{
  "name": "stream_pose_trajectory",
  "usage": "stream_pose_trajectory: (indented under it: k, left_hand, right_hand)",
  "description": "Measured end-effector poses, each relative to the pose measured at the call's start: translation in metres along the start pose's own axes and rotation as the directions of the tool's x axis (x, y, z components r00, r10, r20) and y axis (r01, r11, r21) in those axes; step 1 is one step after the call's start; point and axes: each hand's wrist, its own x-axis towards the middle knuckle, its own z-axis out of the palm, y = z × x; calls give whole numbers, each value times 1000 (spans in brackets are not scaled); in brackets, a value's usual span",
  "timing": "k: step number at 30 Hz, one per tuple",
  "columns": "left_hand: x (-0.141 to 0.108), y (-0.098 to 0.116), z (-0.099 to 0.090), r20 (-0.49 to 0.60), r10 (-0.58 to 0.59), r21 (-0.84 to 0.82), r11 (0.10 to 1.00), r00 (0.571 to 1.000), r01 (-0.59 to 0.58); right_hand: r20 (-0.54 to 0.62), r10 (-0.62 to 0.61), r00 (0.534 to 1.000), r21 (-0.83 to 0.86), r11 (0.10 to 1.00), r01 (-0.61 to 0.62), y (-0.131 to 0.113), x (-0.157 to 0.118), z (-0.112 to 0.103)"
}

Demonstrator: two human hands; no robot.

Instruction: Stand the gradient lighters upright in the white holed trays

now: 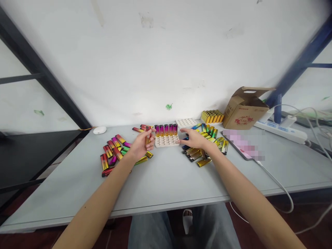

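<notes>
A white tray with round holes lies in the middle of the table. Along its back edge stand several purple-and-yellow lighters, upright side by side. My left hand is closed on a red lighter, held upright just left of the tray. To the tray's right, my right hand has its fingers apart, with thumb and forefinger toward the tray's edge and nothing between them. Loose red, purple and green lighters lie beside my left hand. Gold, blue and green lighters lie in a pile around my right hand.
At the back are an empty white tray, a tray full of yellow lighters and an open cardboard box. A phone with a cable and a power strip lie at the right. A white case sits back left.
</notes>
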Motion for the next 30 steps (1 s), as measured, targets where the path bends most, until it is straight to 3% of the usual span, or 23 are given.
stream_pose_trajectory:
  k: [4, 10, 19, 30]
  left_hand:
    - [0, 0, -1, -3, -57, -83, 995, 998, 56]
    - [0, 2, 2, -9, -93, -149, 985, 996, 91]
    - [0, -11, 5, 89, -182, -126, 973, 979, 192]
    - [-4, -10, 10, 81, -142, 19, 990, 987, 140]
  right_hand:
    - [24, -27, 999, -1, 1000, 27, 4, 6, 11]
    - [62, -198, 978, 47, 980, 195, 2, 8, 9]
    - [69, -152, 986, -53, 986, 156, -5, 5, 13]
    - [51, -113, 992, -104, 988, 117, -2, 7, 18]
